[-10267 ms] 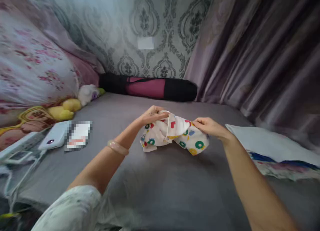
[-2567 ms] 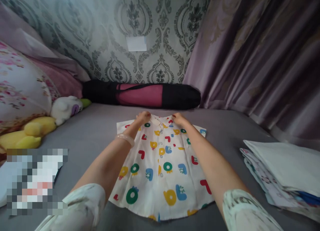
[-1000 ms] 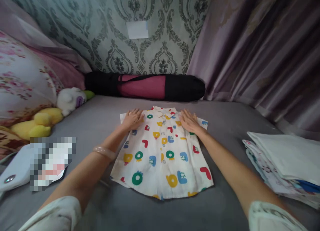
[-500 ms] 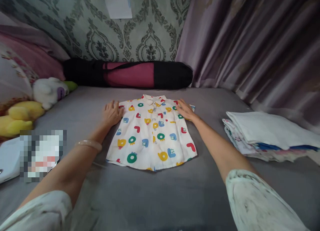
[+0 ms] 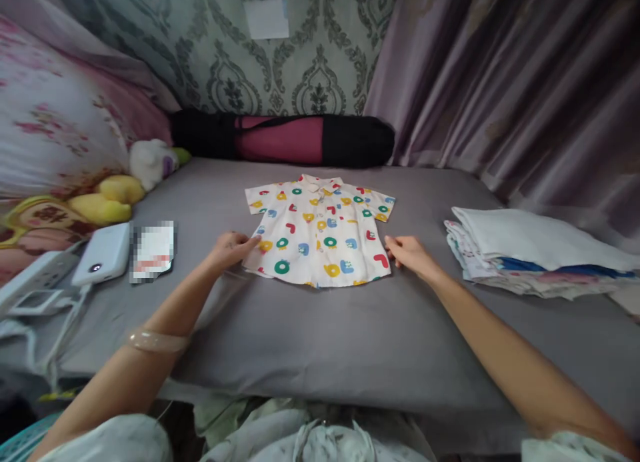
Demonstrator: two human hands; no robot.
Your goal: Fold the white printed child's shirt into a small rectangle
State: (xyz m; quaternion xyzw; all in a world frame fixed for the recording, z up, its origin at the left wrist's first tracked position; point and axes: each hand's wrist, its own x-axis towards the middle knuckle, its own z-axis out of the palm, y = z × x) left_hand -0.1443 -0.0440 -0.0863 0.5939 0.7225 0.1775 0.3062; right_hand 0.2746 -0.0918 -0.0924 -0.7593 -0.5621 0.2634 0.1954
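Note:
A child's short-sleeved shirt (image 5: 320,239), white with red, yellow, green and blue letter-like prints, lies spread flat on the grey sheet, its collar towards the wall. At its left side edge, my left hand (image 5: 234,250) is closed with the thumb on the fabric and the fingers curled in. My right hand (image 5: 407,254) is at the opposite side edge, fingers bent and closed at the cloth. Both sleeves lie outspread. A pale bangle (image 5: 159,341) circles my left wrist.
Folded clothes (image 5: 540,245) are stacked at right. On the left are a white power bank (image 5: 103,252), a blurred-out flat item (image 5: 153,250), a power strip (image 5: 37,282) with cables and plush toys (image 5: 113,199). A black and maroon long bag (image 5: 280,139) lies along the wall.
Both hands have moved from the shirt's sleeves down to its sides near the hem. The sleeves are now uncovered. The view has tilted down and shifted left.

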